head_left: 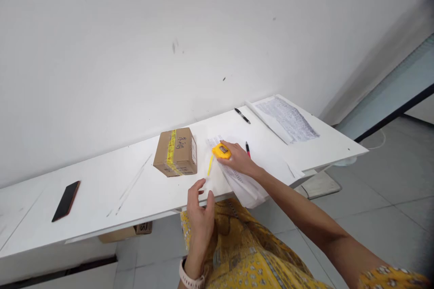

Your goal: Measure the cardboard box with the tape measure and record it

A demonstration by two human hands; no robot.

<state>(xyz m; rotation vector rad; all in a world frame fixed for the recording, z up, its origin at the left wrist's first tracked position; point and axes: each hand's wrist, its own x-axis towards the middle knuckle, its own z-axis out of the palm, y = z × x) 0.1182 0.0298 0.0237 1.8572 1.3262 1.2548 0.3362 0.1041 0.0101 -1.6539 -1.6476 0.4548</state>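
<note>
My right hand (238, 158) grips a yellow tape measure (221, 150) lying on a printed sheet (237, 176) on the white table (111, 189); a short length of yellow tape (210, 165) sticks out toward me. My left hand (200, 214) hovers at the table's near edge, fingers loosely apart, holding nothing, just below the tape's tip. A small cardboard box (175, 152) with yellow tape and handwriting stands left of the tape measure.
A dark phone (66, 200) lies at the table's left. A black pen (242, 116) and a red-tipped pen (247, 149) lie beyond my right hand. A large printed sheet (285, 119) covers the far right corner. Another cardboard box (125, 232) sits under the table. A wall backs the table.
</note>
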